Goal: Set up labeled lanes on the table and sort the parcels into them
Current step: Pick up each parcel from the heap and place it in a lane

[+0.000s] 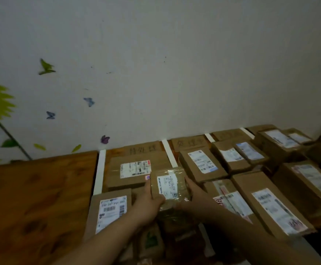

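Parcel (168, 186) seemingly over the left lane (110, 153), left hand (148, 204) and right hand (195, 193) fingers clamped on its sides.

From where I stand, only the person's arms show: the left forearm (106, 240) and right forearm (238, 226), both bare right down to the left hand (149, 201) and right hand (195, 192). The wrists are slim, and the dim, blurred light hides finer detail.
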The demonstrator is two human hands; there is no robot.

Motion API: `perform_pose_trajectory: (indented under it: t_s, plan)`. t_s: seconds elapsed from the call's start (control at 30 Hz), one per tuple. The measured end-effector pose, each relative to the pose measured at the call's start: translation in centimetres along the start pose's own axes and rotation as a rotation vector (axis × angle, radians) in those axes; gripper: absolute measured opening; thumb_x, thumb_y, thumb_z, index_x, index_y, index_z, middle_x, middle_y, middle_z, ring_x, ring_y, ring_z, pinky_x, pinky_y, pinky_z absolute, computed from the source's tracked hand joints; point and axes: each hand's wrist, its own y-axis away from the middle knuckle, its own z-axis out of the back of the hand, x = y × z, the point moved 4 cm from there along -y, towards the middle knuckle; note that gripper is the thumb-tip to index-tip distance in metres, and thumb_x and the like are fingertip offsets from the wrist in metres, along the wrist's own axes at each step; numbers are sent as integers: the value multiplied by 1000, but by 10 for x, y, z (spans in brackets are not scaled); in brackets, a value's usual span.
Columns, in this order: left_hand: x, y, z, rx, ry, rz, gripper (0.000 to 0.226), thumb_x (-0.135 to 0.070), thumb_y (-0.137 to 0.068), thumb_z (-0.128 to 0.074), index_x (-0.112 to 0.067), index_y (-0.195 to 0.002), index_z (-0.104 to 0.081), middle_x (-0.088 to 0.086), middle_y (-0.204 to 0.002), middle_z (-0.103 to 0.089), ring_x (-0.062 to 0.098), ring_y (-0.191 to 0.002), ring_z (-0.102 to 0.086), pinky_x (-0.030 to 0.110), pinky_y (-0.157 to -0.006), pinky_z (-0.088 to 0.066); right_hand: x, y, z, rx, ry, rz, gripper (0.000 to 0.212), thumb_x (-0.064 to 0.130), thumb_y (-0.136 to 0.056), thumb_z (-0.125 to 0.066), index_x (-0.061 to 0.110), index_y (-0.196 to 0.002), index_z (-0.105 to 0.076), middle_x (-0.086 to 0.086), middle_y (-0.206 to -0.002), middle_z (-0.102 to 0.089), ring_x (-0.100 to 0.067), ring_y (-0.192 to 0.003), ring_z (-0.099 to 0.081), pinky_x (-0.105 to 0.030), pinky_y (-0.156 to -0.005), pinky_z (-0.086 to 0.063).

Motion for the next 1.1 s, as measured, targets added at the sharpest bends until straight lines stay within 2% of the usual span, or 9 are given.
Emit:
perform_pose_trajectory:
  t_s: [0.13, 0.2, 0.3, 0.43, 0.53, 0.67, 0.8, 0.97, 1.1]
  plan:
    - [7, 14, -20, -65, 16, 80, 55, -26, -90, -58, -38, -137, -33, -8, -127, -57, 13, -116, -54, 40, -101, -44, -19, -2, 6, 111, 62, -14, 67, 41, -67, -81, 66, -104, -32, 36, -102, -53, 14, -94, -54, -10, -74, -47]
    - [7, 17, -27, -68, -33, 101, 55, -31, -88, -59, -40, -137, -34, -7, -131, -54, 16, -122, -50, 45, -105, -40, -24, -1, 7, 151, 84, -5, 66, 46, -66, -80, 60, -111, -35, 26, -115, -53, 6, -105, -53, -22, -90, -47]
    - [6, 15, -31, -65, -109, 87, 61, -35, -89, -58, -42, -141, -28, -9, -134, -51, 14, -124, -48, 44, -106, -39, -28, 0, 9, 152, 94, 5, 79, 52, -64, -79, 46, -129, -36, 19, -127, -50, -5, -117, -51, -34, -98, -46]
    - [5, 10, -25, -131, -542, -38, 80, -46, -89, -53, -40, -148, 1, -15, -155, -8, 14, -141, -16, 39, -114, -16, -28, 1, 8, 92, 355, 103, 89, 58, -69, -69, 43, -141, -19, 14, -144, -26, -13, -131, -34, -39, -105, -38]
    - [6, 3, -22, -51, -762, -24, 72, -55, -91, -40, -37, -148, 0, -9, -158, 4, 19, -144, 0, 40, -116, -6, -34, -4, 5, 154, 600, 51, 98, 69, -69, -57, 36, -148, -8, 10, -157, -2, -23, -142, -12, -45, -112, -23]
    - [-13, 3, 6, -118, -851, -50, 65, -53, -91, -43, -37, -147, -15, -6, -158, -6, 20, -145, -2, 45, -115, -9, -6, -17, 14, 139, 701, 70, 91, 78, -63, -49, 34, -140, -31, 2, -149, -25, -21, -133, -27, -43, -105, -30]
    - [-20, 21, 76, -262, -969, -42, 69, -51, -92, -45, -27, -150, -15, 0, -159, -3, 20, -145, 2, 36, -116, -2, 43, -27, -3, 137, 645, 176, 85, 75, -67, -47, 38, -142, -30, 3, -149, -31, -22, -133, -33, -41, -103, -33]
    - [4, 68, 183, -381, -920, 119, 71, -52, -91, -48, -27, -150, -15, 4, -159, -2, 25, -145, 4, 37, -116, -6, 109, -49, -70, 133, 717, 249, 72, 63, -81, -54, 28, -142, -37, -4, -151, -32, -25, -134, -34, -33, -103, -31]
    - [41, 126, 270, -410, -858, 211, 72, -51, -92, -48, -28, -150, -13, 4, -159, -1, 27, -145, 2, 36, -115, -6, 158, -65, -157, 217, 548, 263, 71, 59, -83, -58, 24, -142, -38, -5, -146, -40, -23, -126, -46, -24, -95, -36]
